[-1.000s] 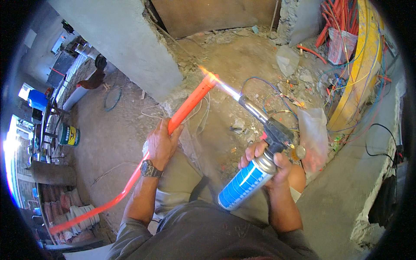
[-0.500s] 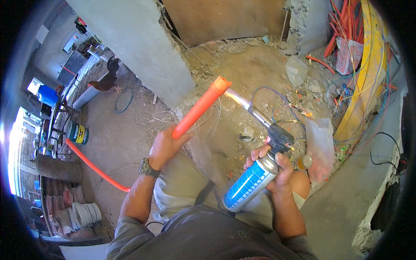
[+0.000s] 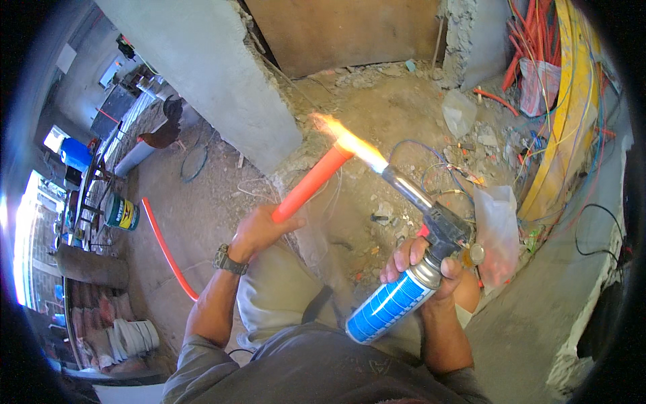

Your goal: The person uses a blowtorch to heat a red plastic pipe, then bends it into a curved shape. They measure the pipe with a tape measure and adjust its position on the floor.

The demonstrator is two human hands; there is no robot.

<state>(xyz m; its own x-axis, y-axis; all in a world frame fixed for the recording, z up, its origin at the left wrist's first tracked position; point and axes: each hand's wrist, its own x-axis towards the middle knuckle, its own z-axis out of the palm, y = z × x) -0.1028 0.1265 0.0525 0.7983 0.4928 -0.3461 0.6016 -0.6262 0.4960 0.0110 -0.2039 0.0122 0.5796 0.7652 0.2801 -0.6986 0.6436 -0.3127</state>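
My left hand (image 3: pixel 258 234) is wrapped round an orange plastic pipe (image 3: pixel 311 187), which slants up and away to the right. Its far length comes out behind my left forearm and curves over the floor at the left. In my right hand (image 3: pixel 406 259) is a gas torch (image 3: pixel 390 307) with a blue canister, a black head and a metal nozzle, tilted up to the left. A bright yellow-orange flame (image 3: pixel 362 148) leaves the nozzle and washes over the pipe's upper end, spreading past it. Glare hides that end's exact shape.
A broken wall stub (image 3: pixel 222 87) rises ahead. Rubble, loose wires and a clear plastic bag (image 3: pixel 496 232) lie at the right, beside a yellow curved board (image 3: pixel 555 135). More orange pipes (image 3: pixel 535 34) stand at the back right. A paint bucket (image 3: pixel 122 211) sits at the left.
The flame has grown from a thin bluish jet to a wide yellow-orange one over the pipe's end. The torch head has shifted slightly right and down. The pipe's loose length at left has swung right.
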